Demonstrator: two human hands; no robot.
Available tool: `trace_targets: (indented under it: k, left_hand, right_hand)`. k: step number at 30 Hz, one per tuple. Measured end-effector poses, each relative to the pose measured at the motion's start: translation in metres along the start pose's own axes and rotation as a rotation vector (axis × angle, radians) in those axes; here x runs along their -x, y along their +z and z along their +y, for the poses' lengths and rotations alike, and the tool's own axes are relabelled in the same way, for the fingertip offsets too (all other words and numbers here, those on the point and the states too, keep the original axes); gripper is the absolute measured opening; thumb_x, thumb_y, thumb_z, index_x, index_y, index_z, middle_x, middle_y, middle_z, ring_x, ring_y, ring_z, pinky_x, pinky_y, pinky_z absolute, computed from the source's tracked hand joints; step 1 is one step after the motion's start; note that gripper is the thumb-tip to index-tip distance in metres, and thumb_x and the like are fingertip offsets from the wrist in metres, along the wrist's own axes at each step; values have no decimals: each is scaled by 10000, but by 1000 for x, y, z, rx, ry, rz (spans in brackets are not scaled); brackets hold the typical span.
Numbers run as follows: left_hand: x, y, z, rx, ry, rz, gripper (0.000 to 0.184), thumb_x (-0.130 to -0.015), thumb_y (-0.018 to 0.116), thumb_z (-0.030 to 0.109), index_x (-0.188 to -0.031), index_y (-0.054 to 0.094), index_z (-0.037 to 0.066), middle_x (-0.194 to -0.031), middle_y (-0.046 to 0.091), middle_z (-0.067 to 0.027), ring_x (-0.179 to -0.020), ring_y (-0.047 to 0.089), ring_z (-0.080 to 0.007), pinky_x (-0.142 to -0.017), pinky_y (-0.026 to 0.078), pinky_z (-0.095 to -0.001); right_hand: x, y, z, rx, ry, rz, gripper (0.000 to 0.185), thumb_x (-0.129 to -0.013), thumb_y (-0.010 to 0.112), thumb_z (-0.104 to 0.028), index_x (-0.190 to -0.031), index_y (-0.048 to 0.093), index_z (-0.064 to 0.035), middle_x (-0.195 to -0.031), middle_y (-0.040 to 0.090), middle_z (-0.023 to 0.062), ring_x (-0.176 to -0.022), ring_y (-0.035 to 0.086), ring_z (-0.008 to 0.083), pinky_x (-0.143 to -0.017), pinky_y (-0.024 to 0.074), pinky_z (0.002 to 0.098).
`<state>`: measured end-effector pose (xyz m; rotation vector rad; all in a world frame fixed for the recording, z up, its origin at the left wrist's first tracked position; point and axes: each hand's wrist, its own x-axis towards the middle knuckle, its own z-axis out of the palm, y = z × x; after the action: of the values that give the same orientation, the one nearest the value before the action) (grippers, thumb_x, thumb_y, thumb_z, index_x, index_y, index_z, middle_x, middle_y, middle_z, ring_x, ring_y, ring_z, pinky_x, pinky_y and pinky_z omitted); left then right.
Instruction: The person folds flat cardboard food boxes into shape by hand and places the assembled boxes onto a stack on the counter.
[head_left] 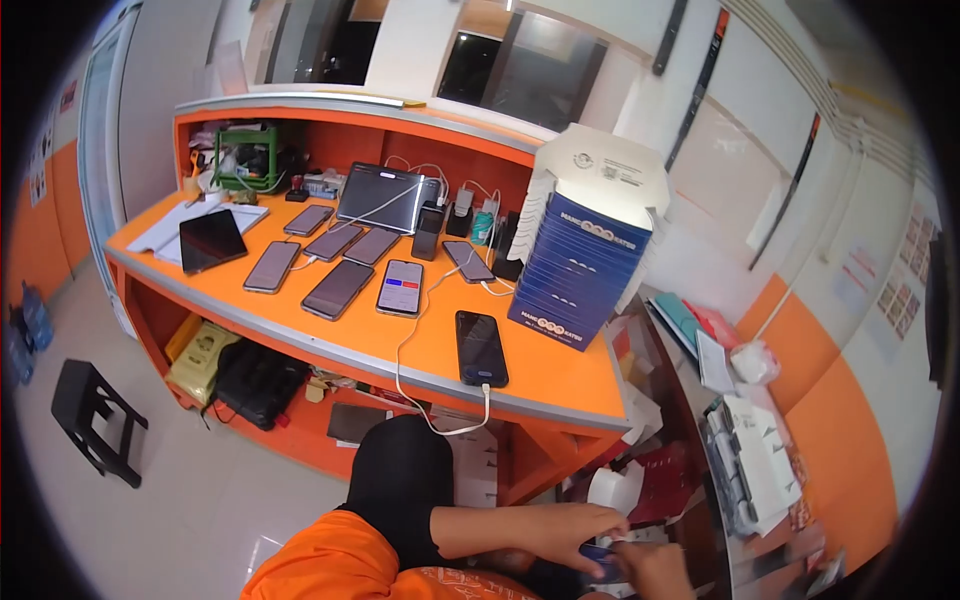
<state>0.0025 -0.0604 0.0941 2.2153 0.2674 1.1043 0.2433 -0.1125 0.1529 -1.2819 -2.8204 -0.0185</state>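
Note:
Low at the front, over my lap, my left hand point(572, 533) is closed on a dark blue item point(600, 556). Only a small part of that item shows between the hands, so its kind is unclear. My right hand point(652, 572) is close against the left one, its fingers curled at the same item and slightly blurred. Beyond them on the orange table stands a tall stack of dark blue printed cardboard boxes point(575, 265), white flaps at its top. A black phone point(481, 348) with a white cable plugged in lies near the table's front edge.
Several phones point(340, 290) lie across the orange table point(540, 385), one with a lit screen point(401, 288). A tablet point(212, 241), a laptop-like screen point(388, 198) and cables stand behind. A black stool point(98, 420) is on the left, a cluttered side shelf point(735, 470) on the right.

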Motion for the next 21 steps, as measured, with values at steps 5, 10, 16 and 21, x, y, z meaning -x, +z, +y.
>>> trace_targets:
  k: [5,10,16,21]
  left_hand:
    - [34,-2,-78,-43,-296,-143,362,-922,719,278,-1186,599,62,-1063,667,-143,-1043,628,-361,-945,473,-444]
    - [61,-35,-97,-307,-153,61,254,-961,666,281,-1104,675,72,-1033,681,-88,-1023,634,-313,-949,464,-423]
    - [90,-62,-116,-472,-344,30,262,-907,706,264,-1095,707,82,-1035,694,-82,-1072,627,-312,-991,445,-433]
    - [111,-67,-143,-477,-504,-17,269,-855,744,247,-1070,723,87,-1052,694,-90,-1117,626,-309,-991,461,-452]
  right_hand:
    - [-62,19,-6,102,-69,192,160,-903,665,-213,-1001,681,-88,-851,707,129,-833,690,324,-732,519,456]
    - [-107,7,-16,39,-211,499,234,-848,761,-221,-1017,684,-80,-1024,701,116,-1074,640,321,-965,443,488]
    - [-124,54,26,-100,24,488,311,-816,795,-208,-1085,685,-95,-1055,653,116,-1034,542,334,-931,415,493]
    - [-128,209,80,-410,44,657,219,-862,759,-84,-1002,600,-30,-730,581,83,-460,467,252,-521,469,361]
